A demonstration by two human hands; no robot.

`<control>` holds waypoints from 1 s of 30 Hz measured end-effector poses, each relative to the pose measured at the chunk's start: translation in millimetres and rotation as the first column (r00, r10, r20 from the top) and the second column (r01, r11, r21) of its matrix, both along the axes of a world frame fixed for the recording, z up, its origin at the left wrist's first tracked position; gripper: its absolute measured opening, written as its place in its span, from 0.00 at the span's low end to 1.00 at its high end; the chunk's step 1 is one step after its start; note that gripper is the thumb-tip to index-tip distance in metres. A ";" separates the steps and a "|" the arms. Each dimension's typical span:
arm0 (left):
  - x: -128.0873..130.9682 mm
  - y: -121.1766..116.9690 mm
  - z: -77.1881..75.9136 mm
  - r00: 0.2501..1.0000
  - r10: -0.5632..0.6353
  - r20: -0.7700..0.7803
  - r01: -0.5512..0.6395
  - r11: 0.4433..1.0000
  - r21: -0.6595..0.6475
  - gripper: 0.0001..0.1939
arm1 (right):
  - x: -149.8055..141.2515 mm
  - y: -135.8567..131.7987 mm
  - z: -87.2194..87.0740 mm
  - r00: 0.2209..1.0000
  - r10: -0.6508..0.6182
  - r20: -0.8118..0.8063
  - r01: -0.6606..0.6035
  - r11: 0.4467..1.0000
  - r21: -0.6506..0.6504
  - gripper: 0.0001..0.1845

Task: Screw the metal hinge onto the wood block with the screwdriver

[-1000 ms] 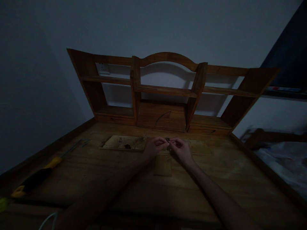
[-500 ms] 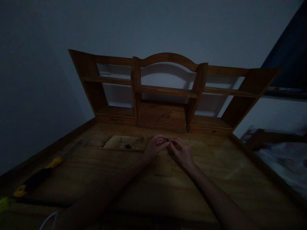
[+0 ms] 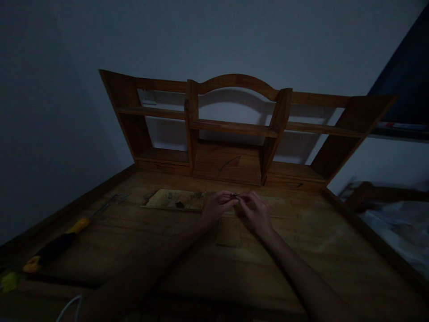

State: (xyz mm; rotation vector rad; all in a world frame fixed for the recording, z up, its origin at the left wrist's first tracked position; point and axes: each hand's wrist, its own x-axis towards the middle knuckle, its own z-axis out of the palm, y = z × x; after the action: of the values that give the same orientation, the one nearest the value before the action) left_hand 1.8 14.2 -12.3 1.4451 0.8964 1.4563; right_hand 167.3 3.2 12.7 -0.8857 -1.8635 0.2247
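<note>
My left hand [image 3: 216,206] and my right hand [image 3: 256,212] meet above the middle of the wooden desk [image 3: 208,268], fingertips pinched close together. Between them is a small dark object [image 3: 234,196], too small and dim to name; both hands seem to grip it. Under and beside the hands lies a pale wooden strip [image 3: 187,197] with dark stains and a dark patch on its left part. A short square wooden piece [image 3: 228,232] lies just in front of the hands.
A screwdriver [image 3: 58,246] with a yellow and black handle lies at the left, near thin metal pieces [image 3: 122,198]. A wooden shelf unit [image 3: 231,127] stands along the back. A white cable [image 3: 69,306] shows at the lower left, and a yellow-green item [image 3: 9,281] at the left edge.
Both hands stay together around the small object, with only slight finger movement. The whole view has shifted a little.
</note>
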 end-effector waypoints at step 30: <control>-6.8 1.6 1.3 0.994 0.096 -0.060 -0.092 0.994 0.058 0.10 | -5.2 -2.6 -2.2 0.995 0.094 0.042 -0.093 0.995 -0.024 0.07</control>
State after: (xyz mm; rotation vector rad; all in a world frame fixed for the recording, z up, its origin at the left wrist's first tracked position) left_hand -5.0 15.8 -11.0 1.5138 0.9816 1.5229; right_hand 162.1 0.6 10.5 -0.8249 -1.9479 0.2864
